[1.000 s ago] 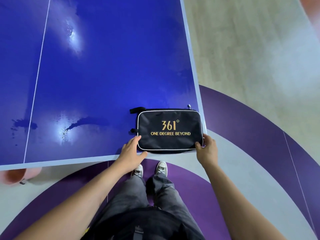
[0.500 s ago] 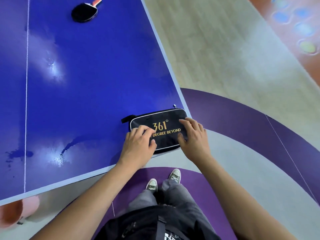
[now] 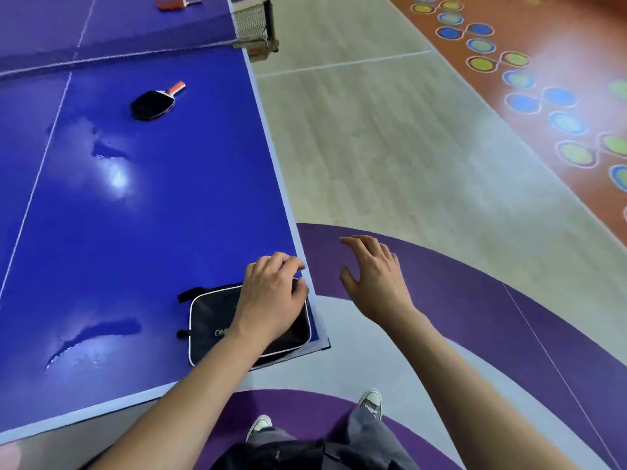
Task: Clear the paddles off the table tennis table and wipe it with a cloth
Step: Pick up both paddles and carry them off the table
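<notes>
A black paddle case (image 3: pixel 217 320) with white piping lies on the near right corner of the blue table tennis table (image 3: pixel 163 215). My left hand (image 3: pixel 271 293) rests on the case, its fingers curled over the far right corner; what they pinch is hidden. To the right of the table edge, my right hand (image 3: pixel 373 276) hovers over the floor with fingers spread, holding nothing. A black paddle (image 3: pixel 152 104) with a red handle lies farther up the table. Beyond the net (image 3: pixel 252 22) lies a red paddle (image 3: pixel 171 3).
Wet patches (image 3: pixel 101 330) glisten on the table left of the case, and more wet patches (image 3: pixel 112 164) show midway up. The net clamp sticks out at the table's right edge. Pale, purple and orange patterned floor lies to the right. My feet (image 3: pixel 371 403) stand near the corner.
My right hand has come off the case and moved right, off the table. My left hand slid to the case's far right corner. The view lifted, showing the net and the red paddle.
</notes>
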Demonstrator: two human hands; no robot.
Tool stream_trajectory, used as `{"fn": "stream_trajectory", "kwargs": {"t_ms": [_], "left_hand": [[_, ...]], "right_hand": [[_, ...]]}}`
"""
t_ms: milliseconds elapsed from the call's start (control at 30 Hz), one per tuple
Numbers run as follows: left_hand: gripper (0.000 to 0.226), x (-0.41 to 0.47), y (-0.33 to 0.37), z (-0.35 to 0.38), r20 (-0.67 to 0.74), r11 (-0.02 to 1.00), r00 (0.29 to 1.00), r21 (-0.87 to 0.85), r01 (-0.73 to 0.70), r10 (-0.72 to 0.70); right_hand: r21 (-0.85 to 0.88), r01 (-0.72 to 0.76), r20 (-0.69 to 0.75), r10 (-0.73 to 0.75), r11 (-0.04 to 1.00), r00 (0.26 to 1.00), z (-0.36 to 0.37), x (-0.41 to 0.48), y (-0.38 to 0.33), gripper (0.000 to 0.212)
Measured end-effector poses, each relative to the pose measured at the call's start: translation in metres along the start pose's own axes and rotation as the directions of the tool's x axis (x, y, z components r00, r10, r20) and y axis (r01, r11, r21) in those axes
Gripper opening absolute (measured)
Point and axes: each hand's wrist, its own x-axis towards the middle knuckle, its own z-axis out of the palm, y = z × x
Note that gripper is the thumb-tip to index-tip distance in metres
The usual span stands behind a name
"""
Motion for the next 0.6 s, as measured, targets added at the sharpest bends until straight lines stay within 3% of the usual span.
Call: {"fn": "stream_trajectory", "kwargs": {"t_ms": [333,600], "left_hand": [[0.029,0.055,0.1,0.031,-0.055,0.988,0.987,0.018,0.155,-0.154],[0.036,0.134,0.099,0.043,-0.119,0.934,0.931,0.058,0.353,-0.344]], "right_hand": [[-0.026,0.161,0.103,-0.157,0.987,0.982,-0.059,0.066,0.095,0.053],[-0.025,0.318,0.186,-0.308,0.948,0.933,-0.063,0.174,0.118,0.05]]}}
